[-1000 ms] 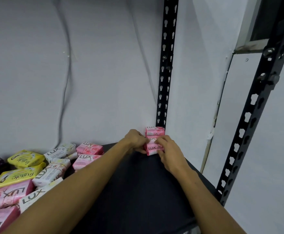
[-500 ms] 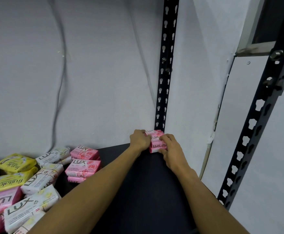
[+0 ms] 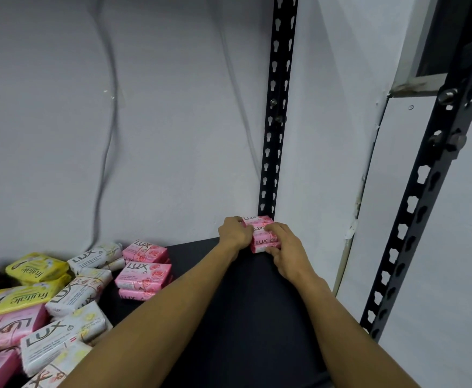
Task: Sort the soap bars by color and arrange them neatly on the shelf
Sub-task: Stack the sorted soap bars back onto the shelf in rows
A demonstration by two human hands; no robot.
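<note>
Both hands are on the stack of pink soap bars (image 3: 261, 242) in the far right corner of the black shelf (image 3: 229, 317), against the upright post (image 3: 277, 107). The left hand (image 3: 235, 233) curls around its left side; the right hand (image 3: 284, 245) grips its right side. Unsorted bars (image 3: 61, 289) lie well apart at left.

Both arms outstretched, left hand (image 3: 235, 232) and right hand (image 3: 284, 243) close together; fingers curled, apparently in a grip.
</note>
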